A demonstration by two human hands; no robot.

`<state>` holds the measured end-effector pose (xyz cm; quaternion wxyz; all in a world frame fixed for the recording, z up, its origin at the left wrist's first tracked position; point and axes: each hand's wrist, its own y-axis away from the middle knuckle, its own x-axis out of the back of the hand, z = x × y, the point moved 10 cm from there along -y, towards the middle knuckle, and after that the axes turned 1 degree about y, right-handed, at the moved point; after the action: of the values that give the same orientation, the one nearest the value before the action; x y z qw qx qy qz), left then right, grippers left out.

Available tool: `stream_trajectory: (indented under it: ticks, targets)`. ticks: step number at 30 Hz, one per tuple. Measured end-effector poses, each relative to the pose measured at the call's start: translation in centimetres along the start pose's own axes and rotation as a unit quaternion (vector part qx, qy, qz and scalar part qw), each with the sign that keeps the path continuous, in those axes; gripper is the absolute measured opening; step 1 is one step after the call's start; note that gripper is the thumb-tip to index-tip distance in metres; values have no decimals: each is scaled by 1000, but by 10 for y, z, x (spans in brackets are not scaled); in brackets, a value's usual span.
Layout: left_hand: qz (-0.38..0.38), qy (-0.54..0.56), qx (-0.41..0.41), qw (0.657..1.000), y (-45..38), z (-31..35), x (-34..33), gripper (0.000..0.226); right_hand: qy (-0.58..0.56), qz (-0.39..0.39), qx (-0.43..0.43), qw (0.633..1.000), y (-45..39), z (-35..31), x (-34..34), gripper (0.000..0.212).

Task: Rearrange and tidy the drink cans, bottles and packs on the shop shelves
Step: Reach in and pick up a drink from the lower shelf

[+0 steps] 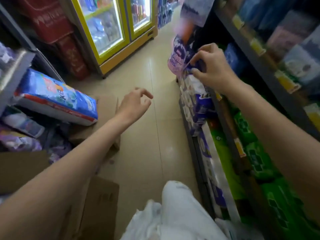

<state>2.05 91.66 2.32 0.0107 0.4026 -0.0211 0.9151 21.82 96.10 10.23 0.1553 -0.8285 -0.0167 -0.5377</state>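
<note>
My right hand (212, 66) pinches the wrapping of a purple and white pack (194, 87) at the front edge of the right-hand shelf. A pink and purple pack (178, 56) stands just beyond it, blurred. My left hand (136, 103) hovers over the aisle floor with loosely curled fingers and holds nothing. More purple and white packs (211, 163) line the shelf's lowest level towards me, with green packs (256, 158) behind them.
A blue and white pack (57, 97) lies tilted on stock at the left, over cardboard boxes (97, 201). A yellow-framed glass-door fridge (112, 32) stands at the aisle's far end. The tiled floor (152, 135) runs between the shelves. My white-clad leg (174, 213) is below.
</note>
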Motion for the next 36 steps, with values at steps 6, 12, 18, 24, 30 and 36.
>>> stream_trajectory:
  ticks: [6, 12, 18, 24, 30, 36]
  targets:
    - [-66, -87, -49, 993, -183, -45, -6, 19, -22, 32, -53, 998, -182, 54, -33, 27]
    - [-105, -119, 38, 987, -402, -125, 4, 24, -85, -2, -74, 994, -413, 90, -107, 22]
    - [-100, -149, -16, 984, -587, -155, 62, 24, -118, -22, -49, 992, -624, 53, -170, 22]
    - [-92, -203, 14, 975, -814, -243, 125, 24, -52, 67, -65, 994, -819, 97, -186, 21]
    - [-96, -169, -62, 979, -1000, -198, 121, 22, -87, 95, -282, 951, -943, 202, -190, 27]
    - [-206, -199, -196, 938, -1153, -144, 27, 25, -109, 112, -393, 906, -1044, 329, -229, 24]
